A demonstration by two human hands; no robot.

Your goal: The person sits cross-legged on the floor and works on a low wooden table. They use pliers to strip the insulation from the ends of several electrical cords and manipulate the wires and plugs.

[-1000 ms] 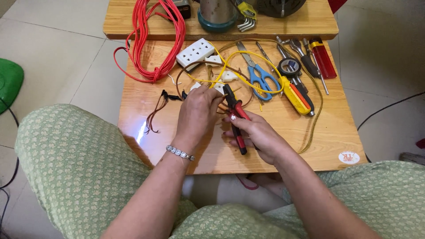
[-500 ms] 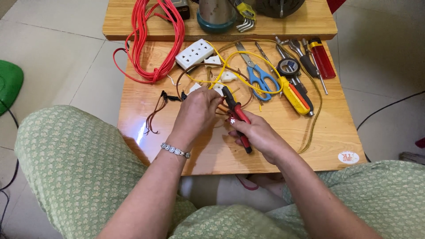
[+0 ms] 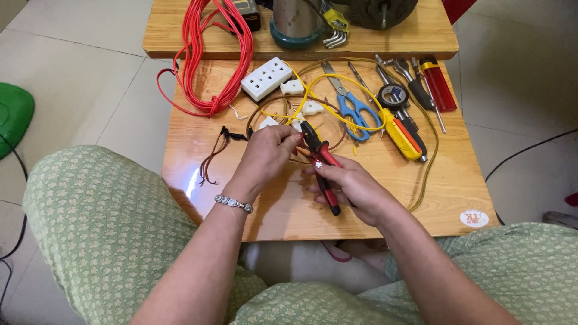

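right hand (image 3: 352, 186) grips red-handled pliers (image 3: 320, 161); left hand (image 3: 268, 153) pinches a thin wire (image 3: 301, 151) at the jaws. risk: fingertips sit close, so a slip could nip them or cut the wire.

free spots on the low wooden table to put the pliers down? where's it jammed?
Bare wood: the near strip of the table below the hands, and the near right corner by the round sticker. Crowded: far half, between red cable coil, white socket strip, blue scissors and screwdrivers.
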